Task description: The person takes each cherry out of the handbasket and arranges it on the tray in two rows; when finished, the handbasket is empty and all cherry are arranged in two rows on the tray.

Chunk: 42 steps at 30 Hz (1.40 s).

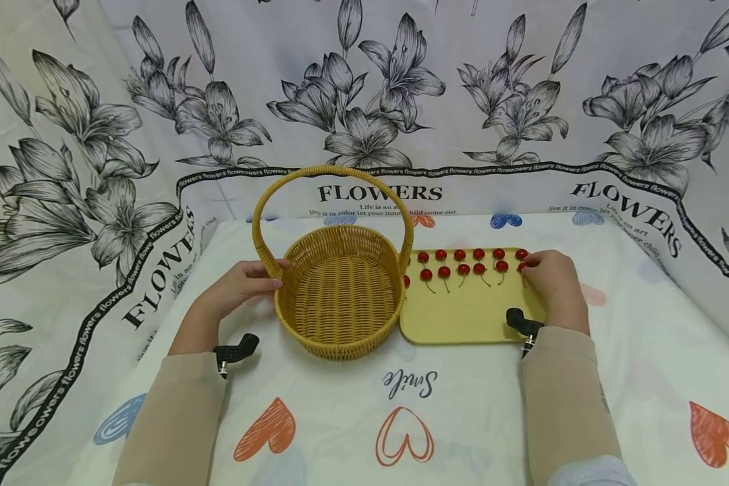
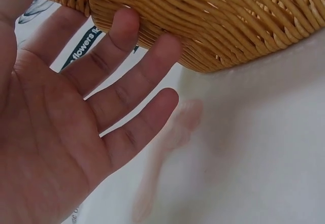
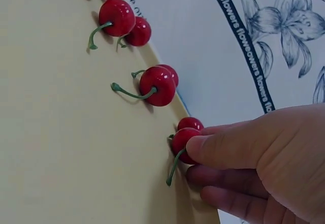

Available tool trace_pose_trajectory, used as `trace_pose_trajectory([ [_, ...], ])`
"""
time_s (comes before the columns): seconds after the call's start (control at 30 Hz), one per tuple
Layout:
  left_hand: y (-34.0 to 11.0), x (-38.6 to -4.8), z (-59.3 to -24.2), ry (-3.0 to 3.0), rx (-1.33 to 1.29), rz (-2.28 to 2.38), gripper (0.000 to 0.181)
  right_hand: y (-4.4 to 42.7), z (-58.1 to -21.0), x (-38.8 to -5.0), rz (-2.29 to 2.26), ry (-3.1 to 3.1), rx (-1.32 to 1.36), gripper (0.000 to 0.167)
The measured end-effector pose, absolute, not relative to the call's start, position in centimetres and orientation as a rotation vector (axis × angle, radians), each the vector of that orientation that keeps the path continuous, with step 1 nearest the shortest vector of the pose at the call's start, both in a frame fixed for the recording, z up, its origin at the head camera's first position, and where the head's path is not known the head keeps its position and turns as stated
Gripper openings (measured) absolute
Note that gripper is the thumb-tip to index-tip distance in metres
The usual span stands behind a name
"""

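Observation:
A yellow wicker basket (image 1: 340,347) with a tall hoop handle stands on the cloth. My left hand (image 1: 243,287) holds it at the left foot of the handle between thumb and index finger; in the left wrist view the other fingers (image 2: 147,71) lie loosely against or near its woven side. Right of the basket is a yellow tray (image 1: 462,317) with two rows of red cherries (image 1: 464,268) along its far edge. My right hand (image 1: 553,280) pinches the rightmost near-row cherry (image 3: 184,141), whose green stem hangs down. Another cherry (image 3: 190,124) sits just behind it.
The tray's left end lies close against the basket, which partly hides a cherry (image 1: 406,281) there. A white cloth (image 1: 334,418) printed with hearts covers the table. A flower-printed curtain (image 1: 364,81) hangs behind. Each wrist carries a small black camera (image 1: 238,348).

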<state>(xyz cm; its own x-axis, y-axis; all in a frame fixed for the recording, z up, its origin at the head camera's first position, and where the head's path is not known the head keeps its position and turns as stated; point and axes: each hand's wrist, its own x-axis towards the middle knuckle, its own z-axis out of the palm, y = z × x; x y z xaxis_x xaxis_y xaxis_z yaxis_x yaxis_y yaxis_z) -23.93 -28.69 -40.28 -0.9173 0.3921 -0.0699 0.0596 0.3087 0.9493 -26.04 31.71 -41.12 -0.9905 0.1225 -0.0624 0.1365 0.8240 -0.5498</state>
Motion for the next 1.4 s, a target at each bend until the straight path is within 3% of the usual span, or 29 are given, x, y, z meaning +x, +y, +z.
trace_pose_trajectory([
  [0.63, -31.0, -24.3, -38.5, 2.425, 0.381, 1.559, 0.05, 29.4, -39.5, -28.4, -1.064, 2.886, 0.252, 0.039],
  [1.4, -30.5, -24.8, -38.6, 2.359, 0.345, 1.57, 0.054, 31.5, -39.0, -27.9, -1.129, 2.773, 0.229, 0.05],
])
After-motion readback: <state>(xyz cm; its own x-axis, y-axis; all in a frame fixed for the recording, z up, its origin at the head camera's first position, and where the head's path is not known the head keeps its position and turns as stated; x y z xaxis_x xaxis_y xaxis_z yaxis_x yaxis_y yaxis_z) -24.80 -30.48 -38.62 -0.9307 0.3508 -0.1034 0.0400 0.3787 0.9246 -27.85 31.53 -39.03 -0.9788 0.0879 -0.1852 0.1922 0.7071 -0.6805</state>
